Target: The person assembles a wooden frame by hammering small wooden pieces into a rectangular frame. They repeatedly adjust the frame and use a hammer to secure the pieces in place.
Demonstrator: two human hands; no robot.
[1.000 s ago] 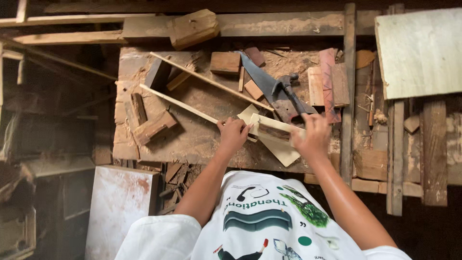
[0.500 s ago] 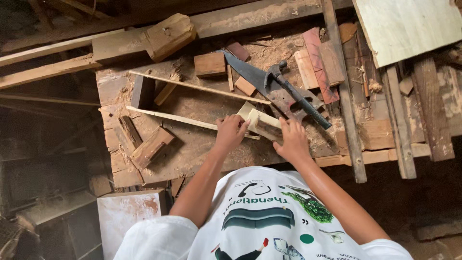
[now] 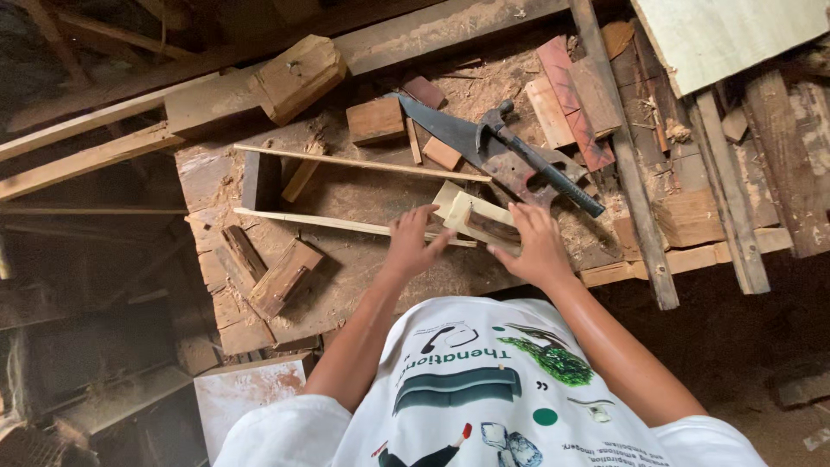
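Both hands are on a small pale wooden piece (image 3: 468, 213) made of joined flat bits, which lies on the sawdust-covered workbench (image 3: 346, 277). My left hand (image 3: 409, 245) pinches its left end with the fingers spread. My right hand (image 3: 529, 246) grips its right end from the near side. A long thin wooden strip (image 3: 320, 222) runs left from under the piece. Just behind the piece lie a rusty broad blade (image 3: 454, 130) and a black-handled hammer (image 3: 540, 169), which rests across the blade.
A second thin strip (image 3: 354, 162) lies farther back. Wood blocks and offcuts (image 3: 281, 277) are scattered at left, and reddish boards (image 3: 575, 108) at right. A chunky block (image 3: 298, 73) sits on a beam. A pale panel (image 3: 726, 35) is at the top right, and planks (image 3: 640, 216) run along the bench's right edge.
The view has tilted and moved closer. Both hands stay on the pale wooden piece, which has turned slightly and come a little nearer to me.
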